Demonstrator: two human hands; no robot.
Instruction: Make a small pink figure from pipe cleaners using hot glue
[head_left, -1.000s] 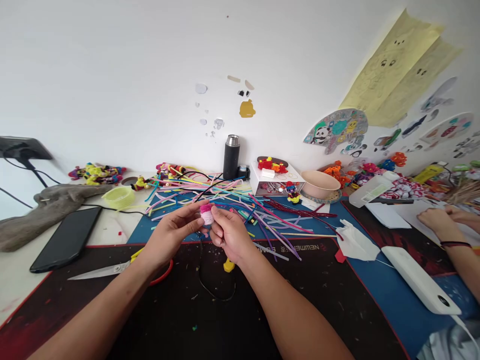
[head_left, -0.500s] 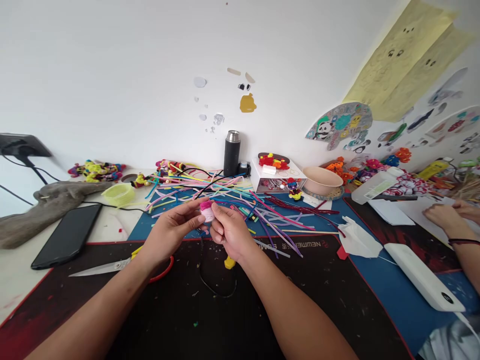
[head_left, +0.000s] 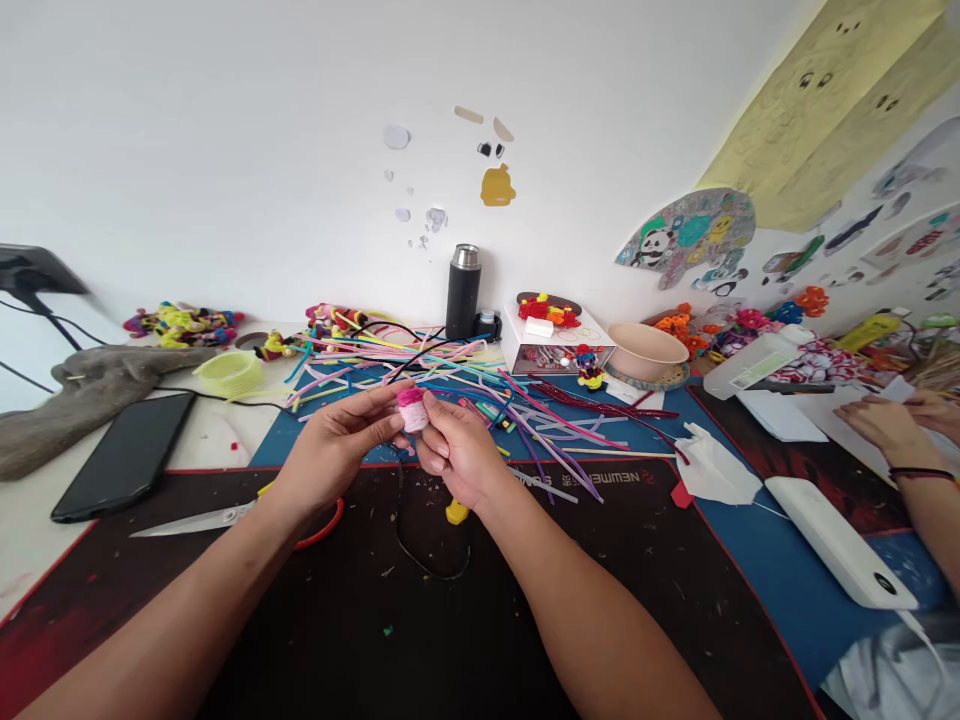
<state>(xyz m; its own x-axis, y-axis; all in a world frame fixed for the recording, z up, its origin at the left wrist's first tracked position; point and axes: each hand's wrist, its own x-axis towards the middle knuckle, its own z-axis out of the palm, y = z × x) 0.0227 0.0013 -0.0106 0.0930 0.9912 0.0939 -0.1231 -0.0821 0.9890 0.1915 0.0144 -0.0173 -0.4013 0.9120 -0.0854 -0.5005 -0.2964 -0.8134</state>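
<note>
Between my two hands is a small fuzzy pipe-cleaner piece, deep pink on top and pale pink below. My left hand pinches its left side with thumb and fingertips. From the right, the thumb and curled fingers of my right hand grip it. Both hands hover above the front part of the black desk mat. Behind them lies a loose heap of coloured pipe cleaners. Below my right hand sits a yellow piece, its kind unclear. My left forearm partly covers a pair of scissors.
A black phone and driftwood lie at left. Along the wall stand a black thermos, a white box and a beige bowl. At right are a white power bank and another person's hands.
The view has shifted slightly, so the desk items sit a little higher in the picture. The pink piece has turned a little, showing more of its pale side. Both hands keep their hold.
</note>
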